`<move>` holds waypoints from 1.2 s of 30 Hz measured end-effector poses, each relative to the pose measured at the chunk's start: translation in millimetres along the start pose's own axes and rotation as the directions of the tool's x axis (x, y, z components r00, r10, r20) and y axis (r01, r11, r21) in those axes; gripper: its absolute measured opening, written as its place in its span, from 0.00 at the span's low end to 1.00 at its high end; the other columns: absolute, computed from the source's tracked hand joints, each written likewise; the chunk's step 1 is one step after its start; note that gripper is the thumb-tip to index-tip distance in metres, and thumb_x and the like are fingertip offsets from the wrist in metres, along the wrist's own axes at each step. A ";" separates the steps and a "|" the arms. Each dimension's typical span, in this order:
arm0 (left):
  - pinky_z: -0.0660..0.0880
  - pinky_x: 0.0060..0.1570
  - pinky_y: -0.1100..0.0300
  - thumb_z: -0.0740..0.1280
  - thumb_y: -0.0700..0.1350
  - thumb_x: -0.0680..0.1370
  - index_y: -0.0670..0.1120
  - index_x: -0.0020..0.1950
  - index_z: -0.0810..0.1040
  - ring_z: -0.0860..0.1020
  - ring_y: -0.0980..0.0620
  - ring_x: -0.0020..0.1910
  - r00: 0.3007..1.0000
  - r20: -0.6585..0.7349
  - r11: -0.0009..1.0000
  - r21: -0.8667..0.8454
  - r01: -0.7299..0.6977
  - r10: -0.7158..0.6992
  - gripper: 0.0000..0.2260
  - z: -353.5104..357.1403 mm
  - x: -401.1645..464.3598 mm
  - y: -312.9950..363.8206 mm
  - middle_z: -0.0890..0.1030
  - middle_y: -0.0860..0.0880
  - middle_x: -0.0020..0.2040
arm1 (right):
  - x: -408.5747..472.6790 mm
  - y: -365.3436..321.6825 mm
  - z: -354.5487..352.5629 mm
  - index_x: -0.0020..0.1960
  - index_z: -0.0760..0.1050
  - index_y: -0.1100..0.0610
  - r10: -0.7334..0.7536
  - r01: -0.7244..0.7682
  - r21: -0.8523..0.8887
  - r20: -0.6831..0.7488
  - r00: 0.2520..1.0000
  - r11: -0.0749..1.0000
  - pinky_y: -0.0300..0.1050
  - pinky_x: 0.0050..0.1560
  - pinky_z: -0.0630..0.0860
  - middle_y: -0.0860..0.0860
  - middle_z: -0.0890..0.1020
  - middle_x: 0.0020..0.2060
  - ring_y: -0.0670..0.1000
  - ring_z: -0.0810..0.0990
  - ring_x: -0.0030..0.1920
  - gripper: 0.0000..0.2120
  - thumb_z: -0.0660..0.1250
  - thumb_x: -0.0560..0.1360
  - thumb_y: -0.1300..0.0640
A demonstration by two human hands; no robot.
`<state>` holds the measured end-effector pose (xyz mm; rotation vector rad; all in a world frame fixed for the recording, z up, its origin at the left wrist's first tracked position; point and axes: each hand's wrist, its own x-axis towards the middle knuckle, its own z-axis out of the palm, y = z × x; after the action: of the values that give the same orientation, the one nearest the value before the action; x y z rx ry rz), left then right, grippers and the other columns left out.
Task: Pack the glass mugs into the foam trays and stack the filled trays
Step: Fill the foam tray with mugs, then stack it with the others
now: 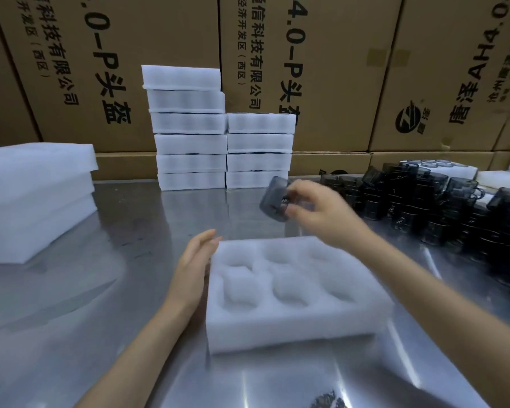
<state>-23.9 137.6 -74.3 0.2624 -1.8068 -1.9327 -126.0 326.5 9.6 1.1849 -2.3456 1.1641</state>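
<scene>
The right hand (pixel 321 210) pinches 1 smoky glass mug (pixel 274 198), rigid, slick, breakable, above the soft foam tray (pixel 292 328); the flat left hand (pixel 195 266) steadies its side.

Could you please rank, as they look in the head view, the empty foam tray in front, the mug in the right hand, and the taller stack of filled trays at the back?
Largest to smallest:
1. Empty foam tray, though it lies nearest the camera.
2. Taller stack of filled trays.
3. Mug, held by the right hand.
</scene>
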 end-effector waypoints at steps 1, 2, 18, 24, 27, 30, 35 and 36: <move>0.71 0.61 0.52 0.62 0.45 0.80 0.54 0.54 0.77 0.78 0.51 0.56 1.000 0.005 0.999 -0.034 0.003 -0.003 0.08 0.2 -1.0 1.4 0.79 0.48 0.60 | -2.5 -5.7 7.8 0.49 0.77 0.58 -0.064 0.066 -0.028 0.056 0.996 0.997 0.48 0.54 0.72 0.49 0.77 0.44 0.52 0.76 0.49 0.05 0.67 0.74 0.64; 0.70 0.62 0.52 0.61 0.46 0.80 0.55 0.54 0.77 0.77 0.51 0.57 1.000 0.009 0.999 -0.046 -0.008 0.008 0.08 0.2 -1.9 2.2 0.79 0.48 0.60 | -4.2 -9.1 14.6 0.51 0.76 0.58 -0.109 0.116 -0.053 0.116 0.987 0.992 0.45 0.53 0.70 0.49 0.76 0.46 0.50 0.75 0.50 0.07 0.67 0.74 0.65; 0.62 0.70 0.41 0.61 0.53 0.76 0.46 0.65 0.76 0.72 0.45 0.67 0.972 0.186 0.989 -0.063 -0.137 0.147 0.21 4.1 -9.1 9.1 0.78 0.45 0.63 | -28.0 -21.0 44.5 0.49 0.65 0.54 -0.163 0.260 -0.246 0.354 0.921 0.934 0.56 0.44 0.74 0.40 0.60 0.68 0.56 0.75 0.48 0.11 0.55 0.74 0.69; 0.62 0.70 0.42 0.63 0.53 0.76 0.44 0.63 0.77 0.73 0.46 0.66 0.975 0.164 0.988 -0.068 -0.139 0.148 0.20 4.8 -9.6 7.1 0.79 0.46 0.62 | -33.1 -22.9 49.1 0.49 0.67 0.55 -0.162 0.247 -0.187 0.381 0.910 0.951 0.57 0.45 0.74 0.40 0.62 0.66 0.57 0.76 0.48 0.10 0.55 0.75 0.68; 0.63 0.70 0.42 0.64 0.52 0.76 0.45 0.62 0.78 0.73 0.47 0.66 0.974 0.166 0.986 -0.084 -0.144 0.157 0.18 4.0 -8.6 7.0 0.79 0.47 0.61 | -33.3 -19.8 51.0 0.52 0.68 0.54 -0.140 0.214 -0.173 0.361 0.922 0.961 0.58 0.47 0.74 0.41 0.62 0.66 0.58 0.76 0.47 0.12 0.55 0.74 0.68; 0.64 0.69 0.44 0.64 0.52 0.75 0.46 0.60 0.79 0.75 0.49 0.64 0.968 0.180 0.984 -0.079 -0.161 0.173 0.16 3.7 -9.2 8.0 0.80 0.48 0.60 | -32.4 -16.1 51.4 0.61 0.68 0.48 -0.089 0.114 -0.056 0.335 0.938 0.992 0.53 0.58 0.73 0.39 0.62 0.62 0.53 0.74 0.58 0.22 0.58 0.74 0.69; 0.67 0.66 0.64 0.62 0.55 0.74 0.54 0.57 0.77 0.74 0.61 0.63 0.965 0.137 0.972 0.046 -0.230 0.222 0.14 1.6 -10.6 12.1 0.81 0.60 0.56 | -33.5 -14.9 43.7 0.69 0.67 0.49 -0.019 0.019 0.004 0.237 0.971 1.000 0.26 0.63 0.58 0.40 0.66 0.65 0.36 0.63 0.66 0.34 0.52 0.69 0.75; 0.66 0.66 0.66 0.63 0.55 0.75 0.56 0.59 0.76 0.72 0.64 0.63 0.962 0.121 0.959 0.116 -0.258 0.244 0.13 -1.1 -11.2 13.3 0.79 0.61 0.58 | -34.4 -14.7 42.3 0.70 0.66 0.49 -0.011 0.018 -0.032 0.213 0.977 0.999 0.27 0.65 0.58 0.40 0.67 0.68 0.37 0.62 0.68 0.35 0.51 0.69 0.74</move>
<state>-10.9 141.6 -63.4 -0.0288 -1.9338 -1.6830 -88.2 308.4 -28.4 1.3740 -2.4945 1.0338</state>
